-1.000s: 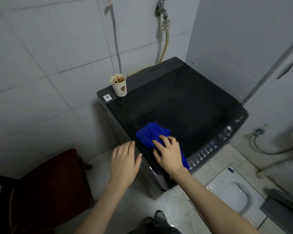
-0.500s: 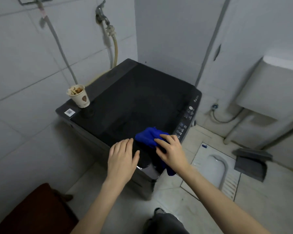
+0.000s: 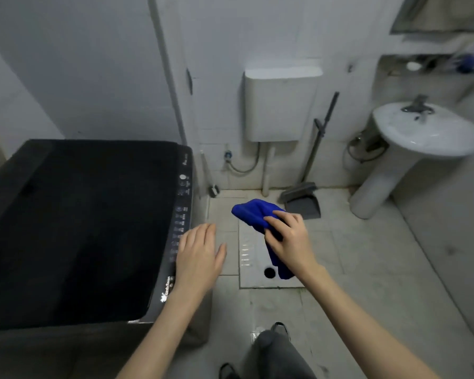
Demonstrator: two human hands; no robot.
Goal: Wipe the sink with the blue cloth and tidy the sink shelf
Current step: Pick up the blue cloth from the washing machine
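Observation:
My right hand (image 3: 292, 240) grips the blue cloth (image 3: 255, 213), which is bunched up and hangs in the air above the floor toilet. My left hand (image 3: 200, 253) hovers flat with straight fingers beside the washing machine's control strip and holds nothing. The white pedestal sink (image 3: 433, 135) with its tap stands at the far right. Above it, the sink shelf (image 3: 433, 65) holds several blurred items.
A black top-loading washing machine (image 3: 80, 222) fills the left. A squat toilet pan (image 3: 253, 255) is set in the floor under my hands, with a white cistern (image 3: 281, 102) on the back wall. A grey dustpan (image 3: 303, 199) leans by the wall.
The view has swung right from the washing machine toward the sink. My right hand has lifted the blue cloth off the machine's lid; my left hand has left the lid's edge.

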